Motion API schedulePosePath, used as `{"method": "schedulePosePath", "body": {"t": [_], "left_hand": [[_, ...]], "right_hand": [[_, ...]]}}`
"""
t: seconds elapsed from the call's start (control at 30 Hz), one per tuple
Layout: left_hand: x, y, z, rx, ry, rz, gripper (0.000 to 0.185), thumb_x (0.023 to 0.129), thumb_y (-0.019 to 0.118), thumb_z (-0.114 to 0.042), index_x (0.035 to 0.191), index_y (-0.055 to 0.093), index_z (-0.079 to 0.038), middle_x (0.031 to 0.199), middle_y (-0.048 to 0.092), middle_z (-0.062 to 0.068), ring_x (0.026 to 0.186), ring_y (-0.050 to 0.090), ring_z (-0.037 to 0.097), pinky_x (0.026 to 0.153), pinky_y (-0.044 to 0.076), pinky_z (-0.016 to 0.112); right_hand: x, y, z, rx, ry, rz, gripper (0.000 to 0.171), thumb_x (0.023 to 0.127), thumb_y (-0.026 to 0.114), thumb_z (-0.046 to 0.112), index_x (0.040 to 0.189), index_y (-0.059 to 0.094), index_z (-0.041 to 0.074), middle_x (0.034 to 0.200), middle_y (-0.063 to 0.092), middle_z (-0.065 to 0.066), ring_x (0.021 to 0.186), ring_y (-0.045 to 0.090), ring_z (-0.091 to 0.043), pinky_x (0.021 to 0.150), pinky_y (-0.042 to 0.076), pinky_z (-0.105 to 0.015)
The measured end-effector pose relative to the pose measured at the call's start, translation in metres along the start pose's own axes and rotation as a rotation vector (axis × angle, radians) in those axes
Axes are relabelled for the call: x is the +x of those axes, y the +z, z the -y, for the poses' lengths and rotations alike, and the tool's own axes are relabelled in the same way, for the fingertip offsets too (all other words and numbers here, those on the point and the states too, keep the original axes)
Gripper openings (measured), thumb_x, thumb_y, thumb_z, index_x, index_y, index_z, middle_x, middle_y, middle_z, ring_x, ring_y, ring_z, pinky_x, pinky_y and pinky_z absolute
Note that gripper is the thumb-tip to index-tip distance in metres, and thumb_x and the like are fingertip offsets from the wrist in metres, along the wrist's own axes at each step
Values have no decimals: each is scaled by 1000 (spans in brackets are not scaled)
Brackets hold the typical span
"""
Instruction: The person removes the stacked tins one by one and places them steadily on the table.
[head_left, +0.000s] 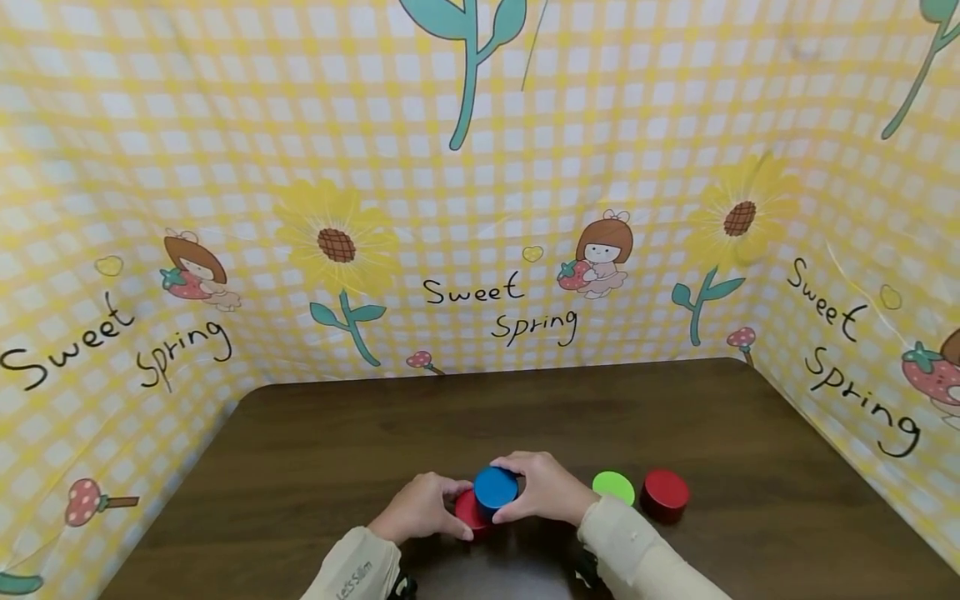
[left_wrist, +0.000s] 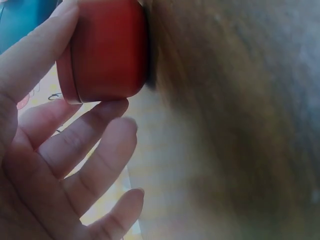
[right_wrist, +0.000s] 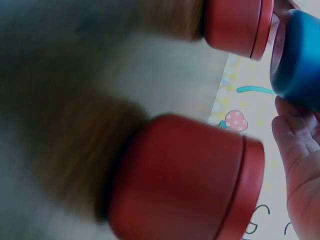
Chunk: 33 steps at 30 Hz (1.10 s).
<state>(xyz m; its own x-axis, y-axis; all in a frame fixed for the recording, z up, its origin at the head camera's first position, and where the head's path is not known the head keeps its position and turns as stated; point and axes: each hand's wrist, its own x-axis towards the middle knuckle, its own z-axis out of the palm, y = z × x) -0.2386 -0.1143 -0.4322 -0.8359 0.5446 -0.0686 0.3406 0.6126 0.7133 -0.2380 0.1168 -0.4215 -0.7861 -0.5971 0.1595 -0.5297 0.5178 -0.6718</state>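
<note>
Gripping a blue tin (head_left: 496, 487), right hand (head_left: 546, 487) has fingers curled round its far and right side, holding it over and touching a red tin (head_left: 469, 510) on the counter (head_left: 337, 433). Blue tin sits tilted, partly atop the red one, near the front edge of the counter, centre. Left hand (head_left: 420, 507) grips the red tin from the left, thumb and fingers (left_wrist: 107, 107) pinching its side wall; the left wrist view shows that red tin (left_wrist: 105, 50) with its lid seam and base against brown counter (left_wrist: 240, 100), blue tin (left_wrist: 22, 17) just at the top left corner. Right wrist view: blue tin (right_wrist: 297, 57) above the right hand's fingers (right_wrist: 295, 145), held red tin (right_wrist: 237, 25) at top, and a second red tin (right_wrist: 185, 180) large in the foreground, blurred.

Second red tin (head_left: 664, 495) stands upright on the counter right of the hands, apart from them. Green round lid or tin (head_left: 613, 487) sits just left of it, between it and the right sleeve (head_left: 637, 554); cannot tell whether the two touch. Left sleeve (head_left: 356, 571) carries small print. Yellow checked backdrop (head_left: 480, 208) with sunflowers and "Sweet Spring" lettering wraps three sides of the counter.
</note>
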Motion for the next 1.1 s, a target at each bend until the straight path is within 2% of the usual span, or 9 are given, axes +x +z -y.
{"method": "schedulePosePath", "body": {"t": [0.27,0.5,0.63,0.9,1.1], "left_hand": [[0,0,1,17,-14,2,55,69,87,-23,116,68,-2,96,71,3,74,56,12,65,47,27],[1,1,-1,-20,-68,6,57,68,87,-19,118,66,-1,93,69,3,57,56,13,49,49,29],[-1,0,-3,-23,-85,2,58,68,87,-18,121,66,-4,94,69,3,48,53,13,46,48,30],[-2,0,-4,-21,-106,7,60,69,87,-19,124,66,-11,94,68,0,44,50,12,44,46,29],[-2,0,-3,-2,-104,7,59,68,87,-22,123,67,-13,91,68,0,41,49,11,43,45,28]], "right_hand": [[-6,-9,-1,-17,14,-10,65,74,84,30,126,59,-2,117,63,-13,100,61,-26,83,53,-35],[-12,-19,0,-26,49,-13,66,75,83,30,127,58,-3,118,61,-15,102,59,-28,84,52,-43],[-19,-24,-2,-34,50,-33,66,74,84,29,126,58,-4,118,61,-16,102,59,-29,83,52,-44],[-30,-36,-6,-22,72,-60,66,74,84,28,127,58,-3,122,59,-17,105,57,-33,81,53,-45],[-40,-45,-12,-57,24,-76,65,74,84,28,125,59,-3,119,61,-14,103,59,-29,82,53,-37]]}}
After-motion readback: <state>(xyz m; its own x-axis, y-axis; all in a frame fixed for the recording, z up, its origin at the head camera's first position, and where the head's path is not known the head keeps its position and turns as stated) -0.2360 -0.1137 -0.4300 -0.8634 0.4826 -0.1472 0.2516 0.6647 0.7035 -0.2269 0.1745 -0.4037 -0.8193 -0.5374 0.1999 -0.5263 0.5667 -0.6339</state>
